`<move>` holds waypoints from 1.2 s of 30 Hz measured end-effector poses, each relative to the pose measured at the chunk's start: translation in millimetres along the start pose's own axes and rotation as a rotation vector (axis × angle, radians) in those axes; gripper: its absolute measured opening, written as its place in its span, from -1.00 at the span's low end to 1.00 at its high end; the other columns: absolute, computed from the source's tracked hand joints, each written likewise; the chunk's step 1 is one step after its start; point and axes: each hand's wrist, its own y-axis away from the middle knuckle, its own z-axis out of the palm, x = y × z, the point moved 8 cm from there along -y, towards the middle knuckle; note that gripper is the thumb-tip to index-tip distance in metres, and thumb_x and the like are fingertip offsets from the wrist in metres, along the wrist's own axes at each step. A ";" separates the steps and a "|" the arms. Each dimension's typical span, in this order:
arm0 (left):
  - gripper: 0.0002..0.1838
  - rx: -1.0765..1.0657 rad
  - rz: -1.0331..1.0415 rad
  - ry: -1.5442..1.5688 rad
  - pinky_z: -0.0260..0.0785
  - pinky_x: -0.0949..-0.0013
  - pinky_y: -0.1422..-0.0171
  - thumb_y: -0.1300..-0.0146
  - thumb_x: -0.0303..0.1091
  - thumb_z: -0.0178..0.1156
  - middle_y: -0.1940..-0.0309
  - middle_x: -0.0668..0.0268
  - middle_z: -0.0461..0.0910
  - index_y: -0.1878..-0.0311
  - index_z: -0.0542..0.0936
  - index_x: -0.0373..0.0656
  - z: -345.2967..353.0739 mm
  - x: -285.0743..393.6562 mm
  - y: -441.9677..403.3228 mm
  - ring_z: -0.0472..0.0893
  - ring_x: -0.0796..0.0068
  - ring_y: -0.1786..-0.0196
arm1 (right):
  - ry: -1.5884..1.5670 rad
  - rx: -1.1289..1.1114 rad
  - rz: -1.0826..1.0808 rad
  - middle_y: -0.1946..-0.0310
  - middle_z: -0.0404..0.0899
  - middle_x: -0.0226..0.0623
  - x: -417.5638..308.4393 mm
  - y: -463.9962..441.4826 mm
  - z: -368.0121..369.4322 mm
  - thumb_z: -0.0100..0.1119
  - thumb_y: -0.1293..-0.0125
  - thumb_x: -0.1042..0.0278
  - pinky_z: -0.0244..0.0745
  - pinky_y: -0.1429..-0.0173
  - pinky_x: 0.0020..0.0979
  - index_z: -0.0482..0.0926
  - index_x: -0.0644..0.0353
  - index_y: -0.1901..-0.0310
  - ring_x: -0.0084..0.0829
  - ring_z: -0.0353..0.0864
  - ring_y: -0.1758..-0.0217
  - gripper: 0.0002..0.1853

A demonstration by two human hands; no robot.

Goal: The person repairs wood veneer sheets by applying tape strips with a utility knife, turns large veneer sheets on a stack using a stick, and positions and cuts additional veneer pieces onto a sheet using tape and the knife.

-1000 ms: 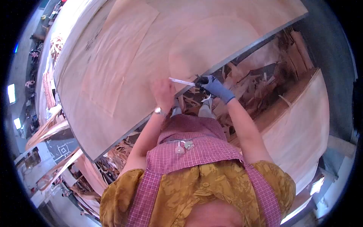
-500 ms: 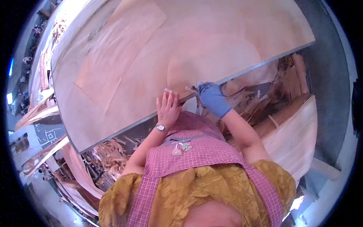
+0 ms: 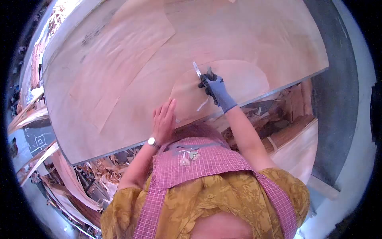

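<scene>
My left hand (image 3: 164, 122), bare and with a watch at the wrist, lies on the thin wood sheet (image 3: 131, 107) near its front edge, fingers stretched out. My right hand (image 3: 215, 88) wears a blue glove with dark fingertips. It is closed on a dark object with a white strip (image 3: 196, 69) sticking out beyond the fingers, over the sheet. What exactly the dark object is, I cannot make out. A thin pale sliver (image 3: 202, 104) shows just below the gloved hand. Beneath both hands, a rounded patch (image 3: 246, 75) shows on the sheet.
Wood scraps (image 3: 274, 107) fill the space beyond the sheet's front edge on the right. More veneer strips and scraps (image 3: 75, 175) lie at the lower left. Another pale sheet (image 3: 296, 159) stands at the right. A dark surface (image 3: 334, 87) runs along the far right.
My gloved right hand has moved from the sheet's edge up over the sheet, with the white strip now pointing away. My left hand has shifted left and lies with stretched fingers.
</scene>
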 end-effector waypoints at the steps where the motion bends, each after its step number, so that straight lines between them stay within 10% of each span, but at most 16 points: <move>1: -0.34 0.060 0.048 -0.022 0.18 0.14 -0.33 -0.21 -0.38 0.16 -0.39 0.30 0.34 -0.42 0.32 -0.03 -4.1 7.7 -25.4 0.38 0.29 -0.32 | -0.009 -0.008 -0.001 0.48 0.65 -0.38 2.3 -0.1 0.6 0.20 -0.38 0.21 0.25 0.59 -0.59 0.62 0.15 0.11 -0.66 0.36 0.66 -0.79; 10: -0.42 0.091 0.405 -0.230 0.17 0.04 -0.29 -0.17 -0.24 0.21 -0.39 0.38 0.35 -0.32 0.44 -0.02 33.9 37.9 -144.6 0.37 0.25 -0.32 | 0.045 -0.051 -0.003 0.38 0.68 -0.36 -0.9 -3.0 0.5 0.25 -0.34 0.15 0.45 0.47 -0.48 0.61 0.17 0.10 -0.57 0.59 0.52 -0.73; 12: -0.43 0.098 0.419 -0.299 0.16 0.01 -0.28 -0.14 -0.21 0.23 -0.38 0.38 0.36 -0.28 0.47 -0.01 35.1 38.6 -144.2 0.37 0.24 -0.31 | 0.779 0.108 -0.368 0.36 0.68 -0.31 -23.4 -2.2 -14.2 0.25 -0.32 0.20 0.50 0.37 -0.45 0.60 0.20 0.06 -0.56 0.62 0.48 -0.72; 16: -0.46 0.073 0.386 -0.224 0.17 0.03 -0.27 -0.14 -0.22 0.24 -0.37 0.33 0.37 -0.24 0.49 0.00 30.3 39.6 -147.1 0.38 0.22 -0.30 | 1.151 0.136 -0.358 0.31 0.65 0.05 -55.6 11.7 -61.4 0.13 -0.34 0.03 0.53 0.12 -0.06 0.58 0.17 0.12 -0.01 0.66 0.22 -0.65; 22: -0.44 0.058 0.066 -0.004 0.16 0.04 -0.32 -0.13 -0.29 0.21 -0.28 0.17 0.39 -0.26 0.43 -0.12 17.7 49.3 -163.9 0.37 0.15 -0.28 | 0.841 -0.277 -0.191 0.29 0.66 -0.10 -105.9 -15.6 -131.6 0.22 -0.28 0.08 0.54 0.05 -0.16 0.52 0.18 0.07 -0.07 0.66 0.32 -0.65; 28: -0.35 0.194 0.228 0.085 0.11 0.01 -0.42 -0.19 -0.35 0.13 -0.24 0.06 0.40 -0.39 0.30 -0.22 96.8 178.0 -195.8 0.37 0.08 -0.29 | 1.453 -0.261 -0.540 0.21 0.66 -0.02 -126.0 -83.9 -157.1 0.27 -0.23 -0.02 0.54 0.02 -0.13 0.46 0.16 0.04 -0.04 0.67 0.15 -0.55; 36: -0.10 0.238 -0.058 -0.074 0.09 -0.11 -0.39 -0.08 -0.04 0.29 -0.16 0.07 0.40 -0.45 0.20 -0.22 130.2 226.3 -228.1 0.36 0.10 -0.25 | 1.688 -0.167 -0.527 0.19 0.66 -0.01 -123.3 -106.7 -180.6 0.23 -0.18 -0.13 0.53 0.00 -0.10 0.53 0.14 0.11 -0.03 0.66 0.08 -0.52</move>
